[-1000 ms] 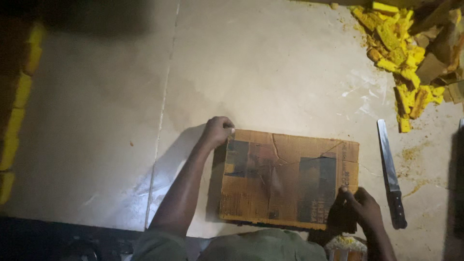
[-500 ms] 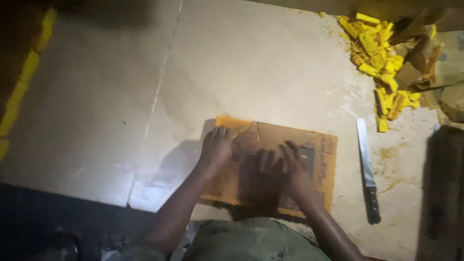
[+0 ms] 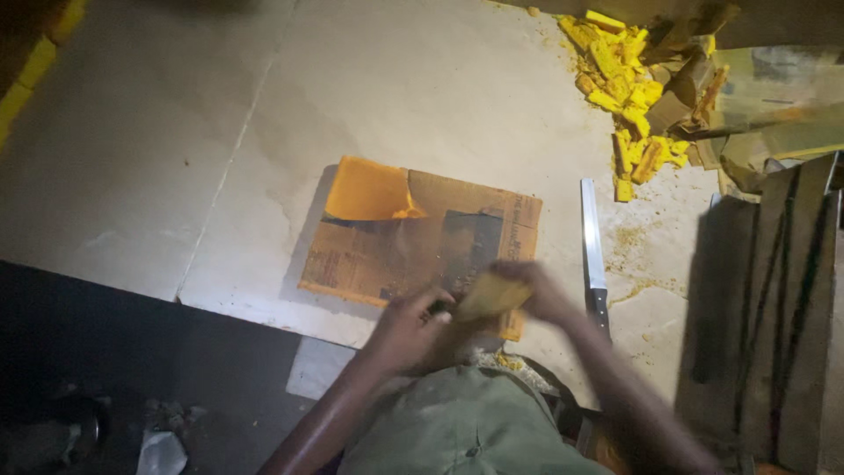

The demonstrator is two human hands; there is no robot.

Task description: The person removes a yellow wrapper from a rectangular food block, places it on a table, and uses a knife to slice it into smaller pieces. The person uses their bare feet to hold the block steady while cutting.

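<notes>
A flat piece of brown cardboard [image 3: 396,255] lies on the pale tiled floor, its far left corner folded over to show an orange side [image 3: 365,192]. At the cardboard's near edge, both of my hands meet around a yellow-orange block [image 3: 494,295]. My left hand [image 3: 406,327] is at the block's left end and my right hand [image 3: 538,290] grips it from the right. Both hands are motion-blurred. A long knife [image 3: 592,255] with a dark handle lies on the floor just right of the cardboard, untouched.
A heap of yellow chunks [image 3: 629,84] and torn cardboard scraps [image 3: 756,105] fills the far right corner. Dark wooden boards [image 3: 774,308] stand along the right side. A dark step or mat [image 3: 105,352] runs along the near left. Yellow crumbs dot the floor by the knife.
Both hands have left the cardboard's surface and drawn back to its near edge, now holding a yellow-orange block. The cardboard's far left corner now lies folded over, orange side up.
</notes>
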